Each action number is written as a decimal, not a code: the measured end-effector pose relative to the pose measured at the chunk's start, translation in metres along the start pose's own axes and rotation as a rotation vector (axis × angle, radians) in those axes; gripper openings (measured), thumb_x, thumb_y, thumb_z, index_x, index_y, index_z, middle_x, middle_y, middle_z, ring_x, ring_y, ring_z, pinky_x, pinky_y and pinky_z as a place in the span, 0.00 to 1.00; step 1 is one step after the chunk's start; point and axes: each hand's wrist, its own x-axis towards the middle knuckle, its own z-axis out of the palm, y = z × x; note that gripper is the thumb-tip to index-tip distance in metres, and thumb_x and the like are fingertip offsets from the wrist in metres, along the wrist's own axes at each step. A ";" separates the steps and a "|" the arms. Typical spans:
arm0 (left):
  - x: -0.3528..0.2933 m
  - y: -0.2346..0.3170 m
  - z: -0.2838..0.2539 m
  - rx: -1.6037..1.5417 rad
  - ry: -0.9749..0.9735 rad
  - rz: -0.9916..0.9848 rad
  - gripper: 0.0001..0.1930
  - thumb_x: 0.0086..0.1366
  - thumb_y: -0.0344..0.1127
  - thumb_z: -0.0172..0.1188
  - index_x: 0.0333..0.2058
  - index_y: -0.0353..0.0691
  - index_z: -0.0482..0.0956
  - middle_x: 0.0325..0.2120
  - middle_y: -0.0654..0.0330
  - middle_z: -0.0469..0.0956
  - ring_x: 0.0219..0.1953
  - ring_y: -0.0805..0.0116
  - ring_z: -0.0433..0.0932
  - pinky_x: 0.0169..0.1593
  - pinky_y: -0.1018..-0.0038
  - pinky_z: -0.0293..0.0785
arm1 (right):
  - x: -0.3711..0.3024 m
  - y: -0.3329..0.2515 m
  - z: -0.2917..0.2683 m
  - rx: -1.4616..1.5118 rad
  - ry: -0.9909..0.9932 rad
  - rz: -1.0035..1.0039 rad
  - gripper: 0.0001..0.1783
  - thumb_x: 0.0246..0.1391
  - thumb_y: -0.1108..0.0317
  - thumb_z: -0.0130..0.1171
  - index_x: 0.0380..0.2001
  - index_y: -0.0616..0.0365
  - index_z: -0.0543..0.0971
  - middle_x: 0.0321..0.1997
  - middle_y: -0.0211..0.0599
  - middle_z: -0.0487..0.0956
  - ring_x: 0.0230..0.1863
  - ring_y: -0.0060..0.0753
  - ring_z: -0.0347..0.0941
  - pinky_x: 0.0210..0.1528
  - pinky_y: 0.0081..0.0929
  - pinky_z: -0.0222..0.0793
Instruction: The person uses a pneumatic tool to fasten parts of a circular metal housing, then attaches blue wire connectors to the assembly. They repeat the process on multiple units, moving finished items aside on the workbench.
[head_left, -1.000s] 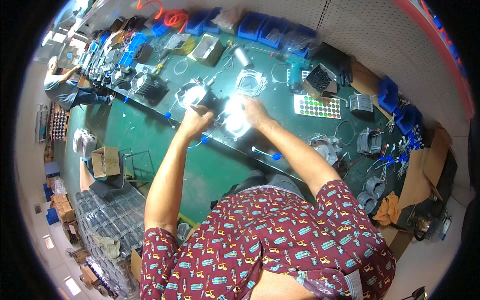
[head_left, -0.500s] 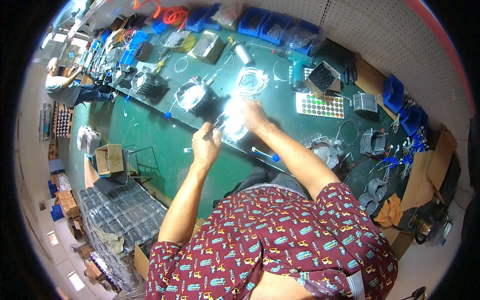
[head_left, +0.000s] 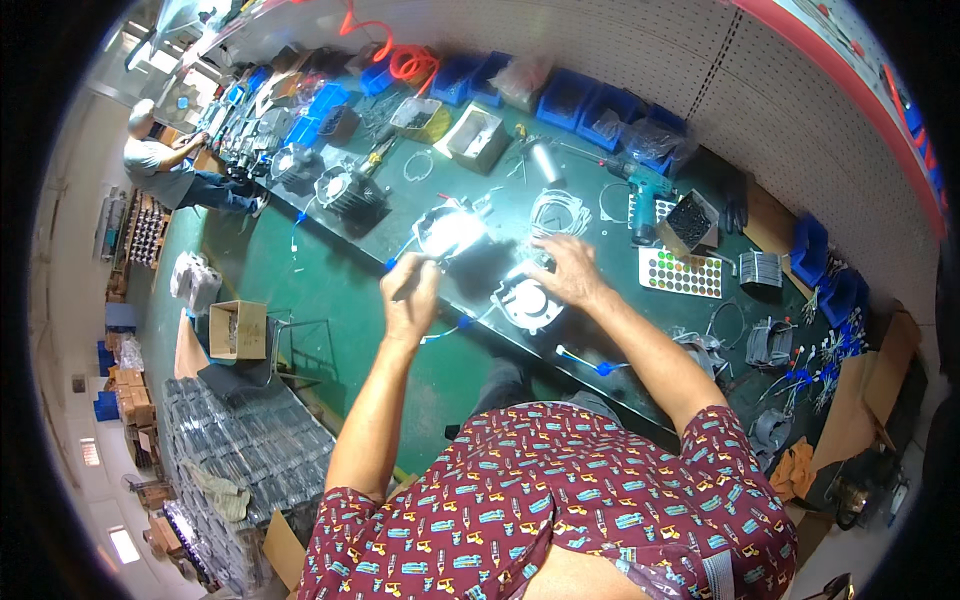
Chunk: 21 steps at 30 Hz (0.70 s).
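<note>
A round metal housing (head_left: 527, 303) with a pale disc at its centre sits at the near edge of the green bench. My right hand (head_left: 572, 272) is at its far right side, fingers bent around the rim. To the left, my left hand (head_left: 410, 300) is closed, raised at the bench edge; what it holds is hidden. A cable with a blue connector (head_left: 464, 322) lies beside the housing. Just beyond stands a second housing (head_left: 450, 232), whose face is washed out by glare. A coil of pale cable (head_left: 560, 214) lies behind my right hand.
Further left stands a finned housing (head_left: 350, 190). Behind are blue bins (head_left: 570, 97) and an open carton (head_left: 476, 138). A teal power drill (head_left: 645, 200), a sheet of round stickers (head_left: 680, 272) and wire bundles (head_left: 820, 370) lie to the right. Another person (head_left: 165, 160) works at the far left.
The view has shifted, so the bench sits differently in it. My hands have moved apart, and the near housing, lost in glare before, now shows its face.
</note>
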 end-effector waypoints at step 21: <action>0.171 -0.103 -0.024 0.129 -0.562 -0.275 0.16 0.57 0.40 0.57 0.24 0.28 0.79 0.18 0.47 0.78 0.21 0.56 0.81 0.30 0.61 0.77 | 0.159 -0.038 0.122 -0.029 0.000 -0.137 0.20 0.50 0.56 0.67 0.44 0.55 0.82 0.42 0.47 0.83 0.48 0.51 0.78 0.49 0.48 0.73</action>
